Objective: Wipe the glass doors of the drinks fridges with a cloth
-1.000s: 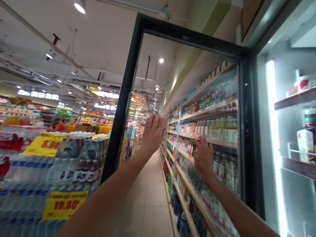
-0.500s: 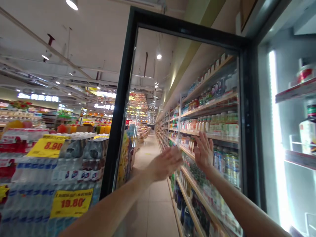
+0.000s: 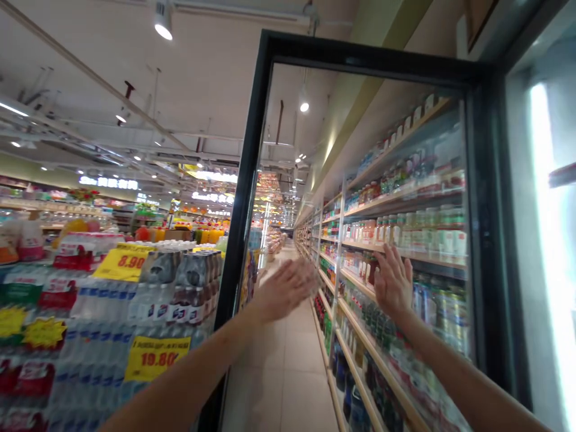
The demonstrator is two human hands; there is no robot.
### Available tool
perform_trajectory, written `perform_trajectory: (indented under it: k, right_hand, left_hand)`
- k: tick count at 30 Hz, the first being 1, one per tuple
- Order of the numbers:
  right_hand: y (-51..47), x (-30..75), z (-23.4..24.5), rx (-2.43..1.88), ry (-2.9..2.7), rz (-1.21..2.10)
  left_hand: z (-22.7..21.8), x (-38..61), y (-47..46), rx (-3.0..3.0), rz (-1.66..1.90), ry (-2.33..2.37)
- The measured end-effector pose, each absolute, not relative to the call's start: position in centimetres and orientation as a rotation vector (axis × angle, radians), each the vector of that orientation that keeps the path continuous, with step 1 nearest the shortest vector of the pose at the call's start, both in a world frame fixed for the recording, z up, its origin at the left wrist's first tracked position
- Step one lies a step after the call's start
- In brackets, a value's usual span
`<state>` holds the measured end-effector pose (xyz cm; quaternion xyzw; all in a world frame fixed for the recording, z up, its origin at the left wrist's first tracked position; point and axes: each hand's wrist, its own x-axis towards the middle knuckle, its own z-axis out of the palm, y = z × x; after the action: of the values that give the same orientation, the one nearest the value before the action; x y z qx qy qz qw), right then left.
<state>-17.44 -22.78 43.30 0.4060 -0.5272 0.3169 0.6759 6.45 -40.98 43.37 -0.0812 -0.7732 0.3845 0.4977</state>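
Note:
A black-framed glass door stands swung out in front of me, with stocked shelves showing through its pane. My right hand is raised at the pane with fingers spread, holding nothing. Whether its palm touches the glass I cannot tell. Further left, my left hand is held up in front of the same pane. Its fingers are stretched out and slightly blurred, with nothing in them. The door's left frame bar passes beyond my left wrist.
Packs of bottled drinks are stacked on the left, with yellow price signs. A tiled aisle floor runs ahead beside long drink shelves. At far right is a lit cooler interior.
My view has turned left, so the door and shelves sit further right. My hands have moved apart, the left one leftward and the right one staying near the same part of the pane.

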Motion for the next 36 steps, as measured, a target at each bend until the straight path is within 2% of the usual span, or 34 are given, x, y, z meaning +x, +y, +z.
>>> perform_trajectory:
  k: [4, 7, 9, 15, 17, 20, 22, 24, 27, 29, 34, 36]
  right_hand:
    - [-22.9, -17.6, 43.3, 0.914, -1.192, 0.714]
    - [-23.0, -17.9, 43.2, 0.921, -1.207, 0.713]
    - [-23.0, -18.0, 43.1, 0.921, -1.215, 0.714]
    - [-23.0, -17.8, 43.2, 0.916, -1.222, 0.707]
    - [-23.0, -17.6, 43.2, 0.915, -1.230, 0.700]
    - [-23.0, -17.4, 43.3, 0.909, -1.241, 0.696]
    - [-23.0, -17.2, 43.4, 0.903, -1.263, 0.702]
    - [-23.0, -17.2, 43.4, 0.899, -1.300, 0.704]
    - [-23.0, -17.3, 43.4, 0.903, -1.317, 0.692]
    - [-23.1, -17.4, 43.4, 0.903, -1.310, 0.683]
    - [-23.1, -17.4, 43.4, 0.889, -1.322, 0.674]
    - [-23.0, -17.4, 43.4, 0.891, -1.304, 0.681]
  left_hand:
    - [42.5, 7.8, -42.1, 0.191, 0.665, -1.656]
    - [39.2, 8.3, -42.4, 0.008, 0.833, -1.770]
    - [38.7, 8.6, -42.8, -0.057, 0.910, -1.819]
    - [44.9, 8.6, -44.1, 0.239, 0.592, -1.552]
    - [42.7, 8.2, -43.8, 0.228, 0.601, -1.556]
    - [35.4, 7.9, -42.7, 0.041, 0.793, -1.760]
    - [32.0, 7.9, -41.9, -0.244, 0.987, -1.924]
    - [32.2, 7.7, -41.8, -0.337, 1.035, -1.955]
    - [36.3, 7.5, -42.7, 0.048, 0.797, -1.783]
    - [37.3, 7.7, -43.5, 0.224, 0.674, -1.739]
    - [30.0, 9.2, -44.0, -0.383, 0.942, -2.146]
    - [28.6, 9.5, -44.0, -0.405, 0.984, -2.146]
